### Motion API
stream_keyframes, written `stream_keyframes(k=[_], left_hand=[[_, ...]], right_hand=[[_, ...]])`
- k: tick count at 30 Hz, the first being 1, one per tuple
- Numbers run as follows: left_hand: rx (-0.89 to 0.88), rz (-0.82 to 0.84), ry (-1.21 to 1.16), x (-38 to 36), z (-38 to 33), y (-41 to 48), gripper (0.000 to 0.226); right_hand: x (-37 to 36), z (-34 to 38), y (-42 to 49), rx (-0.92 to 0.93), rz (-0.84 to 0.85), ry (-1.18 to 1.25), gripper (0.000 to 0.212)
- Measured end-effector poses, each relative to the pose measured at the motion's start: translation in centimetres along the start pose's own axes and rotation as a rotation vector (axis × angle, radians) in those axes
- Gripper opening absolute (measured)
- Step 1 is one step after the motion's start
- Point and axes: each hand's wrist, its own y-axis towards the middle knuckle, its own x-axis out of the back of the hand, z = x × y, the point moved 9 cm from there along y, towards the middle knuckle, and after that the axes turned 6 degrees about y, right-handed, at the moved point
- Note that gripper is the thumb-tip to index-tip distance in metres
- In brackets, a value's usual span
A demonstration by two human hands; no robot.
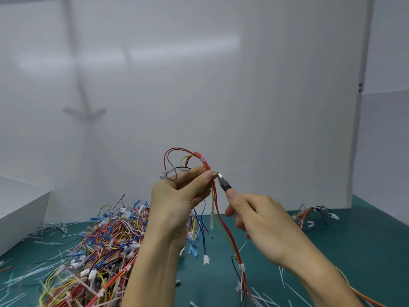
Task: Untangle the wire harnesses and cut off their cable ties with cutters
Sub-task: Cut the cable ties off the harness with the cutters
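The left hand (177,196) holds a wire harness (204,165) up above the bench (332,251), thumb and fingertips pinched together on the bundle just below its top loop. The harness is a thin bunch of red, black, yellow and blue wires. At 12 o'clock from the hand the wires curl into a loose loop, bound by a white cable tie (202,160). Clear sleeved terminals stick out at 10 o'clock. Below the hand the strands hang free. One ends in a white connector (206,260), and a long red run trails toward 5 o'clock, with another white band (241,266) on it lower down.

The right hand (254,216) comes in from 4 o'clock, its fingers wrapped around the dark handles of the cutters (223,183). Their metal tips rest at the bundle, just beside the left thumb tip. The blades are too small to say whether they stand apart or closed.

At 7 o'clock of the hands a big tangled pile of harnesses (99,251) lies on the green bench. A small bundle (309,214) sits well apart at 3 o'clock, near the white back panel (221,85). Cut tie strips (282,276) are scattered across the bench, and a white box (20,209) stands at 9 o'clock.
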Motion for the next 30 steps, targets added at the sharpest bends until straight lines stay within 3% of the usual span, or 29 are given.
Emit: stream_keyframes(k=[3,8,14,30], left_hand=[[-0.016,0.003,0.007,0.0,0.0,0.1,0.028],[-0.056,-0.006,0.031,0.1,-0.2,0.1,0.033],[-0.07,0.003,0.031,0.0,-0.3,0.1,0.033],[-0.068,0.048,0.076,0.1,-0.5,0.1,0.018]], right_hand=[[0.1,0.3,-0.1,0.011,-0.016,-0.016,0.068],[0.5,0.9,-0.2,0.061,-0.049,-0.161,0.078],[0.3,1.2,-0.4,0.066,-0.042,-0.109,0.069],[0.9,1.0,-0.5,0.088,-0.065,-0.165,0.068]])
